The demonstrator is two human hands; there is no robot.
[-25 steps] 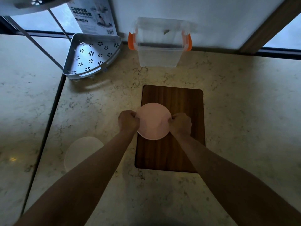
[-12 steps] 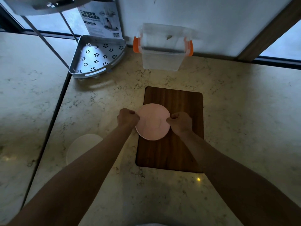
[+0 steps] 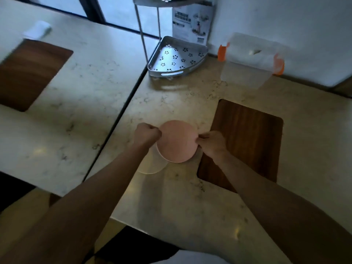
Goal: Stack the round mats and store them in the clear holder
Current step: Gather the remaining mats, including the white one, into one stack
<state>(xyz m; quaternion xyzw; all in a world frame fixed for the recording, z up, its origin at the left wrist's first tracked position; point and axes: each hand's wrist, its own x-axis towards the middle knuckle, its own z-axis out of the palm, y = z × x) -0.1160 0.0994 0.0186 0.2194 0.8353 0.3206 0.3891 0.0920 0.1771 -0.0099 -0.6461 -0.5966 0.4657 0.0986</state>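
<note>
A round pink mat [image 3: 177,141] is held level above the marble counter, pinched at its left edge by my left hand [image 3: 146,134] and at its right edge by my right hand [image 3: 211,143]. Just below it and to the lower left, a pale white round mat [image 3: 152,166] lies flat on the counter, partly hidden under the pink one. The clear holder [image 3: 245,73], a see-through box with orange clips, stands at the back right against the wall.
A dark wooden board [image 3: 245,141] lies right of my hands. A metal corner rack [image 3: 175,58] with flower cut-outs stands at the back, a printed card behind it. A mirror-like panel on the left reflects the counter and board.
Both hands have carried the pink mat off the wooden board to the left, over the white mat. The camera view has swung left as well.
</note>
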